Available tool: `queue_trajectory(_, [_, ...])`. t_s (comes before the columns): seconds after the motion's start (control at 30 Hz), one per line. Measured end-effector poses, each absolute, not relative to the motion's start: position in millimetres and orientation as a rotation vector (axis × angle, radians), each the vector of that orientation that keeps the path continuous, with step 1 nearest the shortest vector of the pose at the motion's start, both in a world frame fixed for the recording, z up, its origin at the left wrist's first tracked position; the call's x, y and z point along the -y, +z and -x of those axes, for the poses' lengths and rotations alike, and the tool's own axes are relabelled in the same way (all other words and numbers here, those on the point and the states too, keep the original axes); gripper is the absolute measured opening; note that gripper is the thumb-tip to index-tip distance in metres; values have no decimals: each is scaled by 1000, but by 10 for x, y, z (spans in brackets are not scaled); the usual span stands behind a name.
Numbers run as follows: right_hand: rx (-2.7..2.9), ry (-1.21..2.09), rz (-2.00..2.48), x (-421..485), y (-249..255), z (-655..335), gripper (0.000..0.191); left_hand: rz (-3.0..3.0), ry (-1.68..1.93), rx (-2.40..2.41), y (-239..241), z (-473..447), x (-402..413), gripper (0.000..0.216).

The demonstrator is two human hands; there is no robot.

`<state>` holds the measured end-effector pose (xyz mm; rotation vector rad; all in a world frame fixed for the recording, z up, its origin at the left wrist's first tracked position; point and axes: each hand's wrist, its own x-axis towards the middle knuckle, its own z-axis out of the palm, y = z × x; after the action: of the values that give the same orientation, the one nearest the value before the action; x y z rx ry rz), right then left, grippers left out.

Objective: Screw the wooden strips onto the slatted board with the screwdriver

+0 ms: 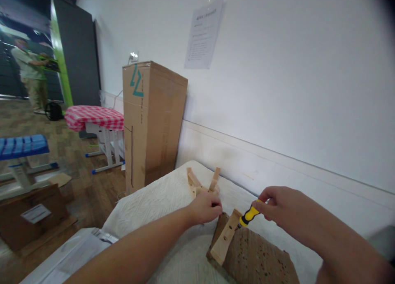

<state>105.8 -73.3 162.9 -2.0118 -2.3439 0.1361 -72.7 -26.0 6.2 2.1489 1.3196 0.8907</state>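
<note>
Screwdriver (249, 215), five o'clock in the head view: the right hand (279, 202) holds its handle, tip by the wooden piece (220, 251), likely stiff, light, best held by its edges. Left hand (204, 208), six o'clock, curls; I cannot tell its grip. Notice (203, 37), twelve o'clock, is unreadable; carton (160, 123), nine o'clock, is teal-marked.

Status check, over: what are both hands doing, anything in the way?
Right hand: gripping yellow screwdriver, tip at holed wooden piece on brown board. Left hand: beside another wooden part, grip unclear. Nothing visibly blocking the screwdriver.
</note>
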Motion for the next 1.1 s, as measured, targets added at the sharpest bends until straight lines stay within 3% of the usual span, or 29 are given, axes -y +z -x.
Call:
queue_trajectory(0.23, [2343,159,1964,771,1645,-1042,20,-2502,17,-1758,301,787,502,34])
queue_trajectory(0.43, [2344,165,1958,778,1634,-1018,21,-2437,-298,-1761,294,850,517,37])
queue_trajectory(0.8, [2302,214,1979,817,1684,-1072,20,-2465,-10,-1599,167,906,361,21])
queue_trajectory(1.0, [2265,220,1932,841,1706,-1243,21,-2081,694,-1268,183,835,289,15])
queue_trajectory(1.1, [2272,225,1947,857,1692,-1322,23,-1685,807,-1035,145,755,274,11])
